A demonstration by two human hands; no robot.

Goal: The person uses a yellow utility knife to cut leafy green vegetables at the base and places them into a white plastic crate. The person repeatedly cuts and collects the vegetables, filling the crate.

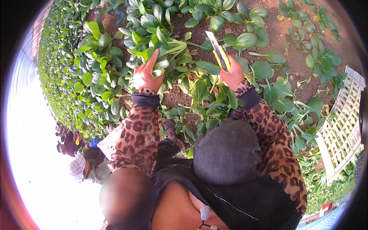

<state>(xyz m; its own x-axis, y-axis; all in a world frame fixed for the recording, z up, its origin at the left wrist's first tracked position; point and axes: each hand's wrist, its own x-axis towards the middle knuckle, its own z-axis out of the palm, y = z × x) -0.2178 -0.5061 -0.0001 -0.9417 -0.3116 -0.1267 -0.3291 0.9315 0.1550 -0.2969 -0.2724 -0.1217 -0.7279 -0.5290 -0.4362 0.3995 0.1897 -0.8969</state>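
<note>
My left hand point(147, 73) is closed around leafy bok choy heads point(161, 65), whose pale cut bases show beside the thumb. Its index finger stretches out over the green leaves. Another bok choy with light green stalks point(176, 47) lies tilted sideways just beyond that fingertip. In my right hand point(233, 74) is a yellow snap-off utility knife point(220, 56), its blade out and pointing away from me. The knife is held over bok choy leaves and apart from the heads in my left hand.
Dense rows of bok choy point(72, 63) fill the left side. Loose leaves point(198, 90) lie on brown soil point(276, 26). A white plastic crate point(343, 123) stands at the right. Other people point(86, 164) crouch at lower left, near a pale container point(110, 142).
</note>
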